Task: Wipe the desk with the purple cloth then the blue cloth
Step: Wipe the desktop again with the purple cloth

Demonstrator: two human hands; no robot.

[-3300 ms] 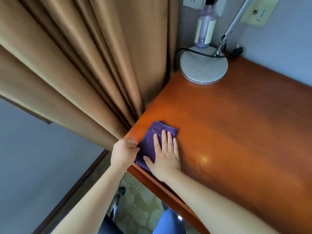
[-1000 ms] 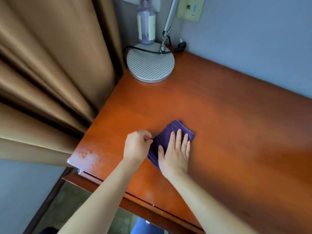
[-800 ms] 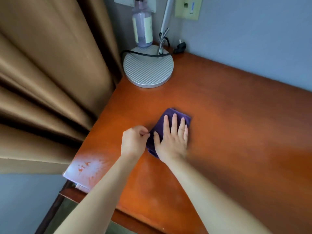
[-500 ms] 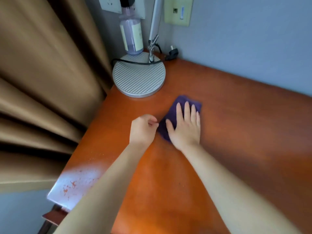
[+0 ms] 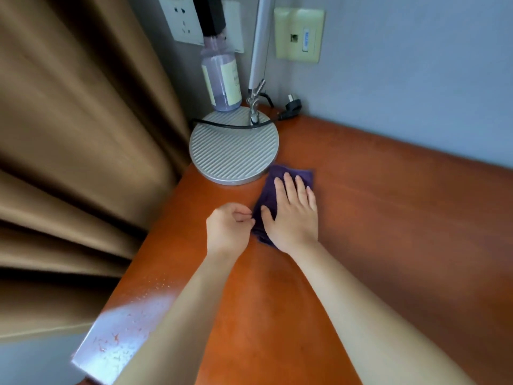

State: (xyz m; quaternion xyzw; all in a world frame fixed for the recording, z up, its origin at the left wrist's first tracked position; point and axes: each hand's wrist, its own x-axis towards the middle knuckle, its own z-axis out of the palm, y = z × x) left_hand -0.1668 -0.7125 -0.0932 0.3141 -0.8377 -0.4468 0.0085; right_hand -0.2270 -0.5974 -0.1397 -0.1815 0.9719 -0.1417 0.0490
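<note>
Head view, single frame. Right hand (image 5: 295, 215): centre of frame, laid flat with fingers straight and together, palm pressing down on the purple cloth (image 5: 268, 195); thumb spread toward the left. Left hand (image 5: 229, 227): just left of the right hand, fingers curled, thumb and fingertips pinching the near left edge of the cloth. Both bare forearms run in from the lower edge of the frame.

Purple cloth: folded, flat on the desk (image 5: 388, 218), mostly covered by the right hand; its far corner reaches just beside the rim of the lamp base (image 5: 233, 151), and whether the two touch cannot be told.

Desk: glossy orange-brown wood, filling the centre and right; a pale glare patch with small specks lies on its lower left corner.

Lamp base: round, ribbed, silver-grey, upper centre; a metal stem (image 5: 258, 51) rises from its far edge, and a black cord (image 5: 222, 125) crosses its far side to a plug (image 5: 291, 105) lying against the wall.

Bottle (image 5: 220, 79): clear, with purple liquid, pale label and dark cap, upright behind the base.

Wall: grey-blue, carrying a white socket plate (image 5: 180, 20) and a yellowish plate (image 5: 299, 34) along the top.

Curtain (image 5: 77, 134): brown, in heavy folds, filling the left of the frame.
</note>
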